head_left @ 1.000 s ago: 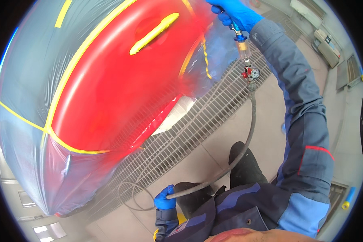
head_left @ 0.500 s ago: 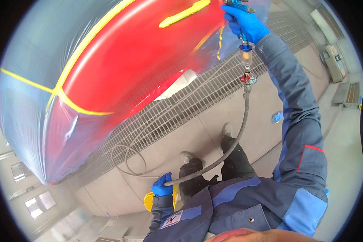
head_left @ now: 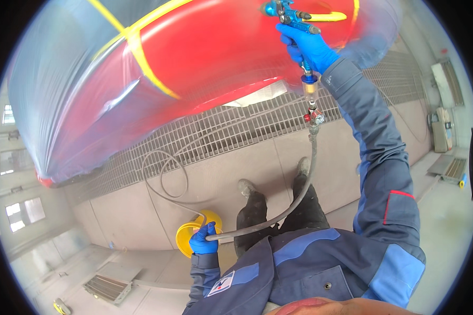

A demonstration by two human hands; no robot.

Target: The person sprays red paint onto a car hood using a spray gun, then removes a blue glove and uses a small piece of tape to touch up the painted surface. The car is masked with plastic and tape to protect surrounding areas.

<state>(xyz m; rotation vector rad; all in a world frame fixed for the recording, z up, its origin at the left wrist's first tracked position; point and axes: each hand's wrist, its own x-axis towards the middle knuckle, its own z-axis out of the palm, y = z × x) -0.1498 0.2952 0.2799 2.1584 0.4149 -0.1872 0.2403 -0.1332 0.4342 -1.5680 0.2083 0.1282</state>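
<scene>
- The right hand point(head_left: 311, 48) grips the blue spray gun point(head_left: 289, 21), fingers wrapped round its handle; the gun is up by the top edge of the view, before the red body panel point(head_left: 205, 58), the gap between them hard to judge.
- Right of the gun's body in view shows a yellow-covered handle point(head_left: 330, 17).
- The left hand point(head_left: 202, 241) is closed round the grey hose point(head_left: 268, 227), low and near the torso, well apart from the right.
- The hose bows in a slack curve across the legs and rises to the red-knobbed gauge point(head_left: 317, 116) beneath the gun.
- Yellow masking tape point(head_left: 148, 67) borders the panel at upper left; translucent plastic sheeting point(head_left: 73, 100) drapes beyond it.
- The panel's lower edge overhangs the floor grating point(head_left: 236, 126).
- Both shoes point(head_left: 246, 187) stand on the pale floor point(head_left: 118, 220), just short of the grating's near edge.
- Further left, a hose loop point(head_left: 165, 173) spreads over grating and floor.
- A yellow bucket point(head_left: 183, 239) stands behind the left hand in view, left of the legs.
</scene>
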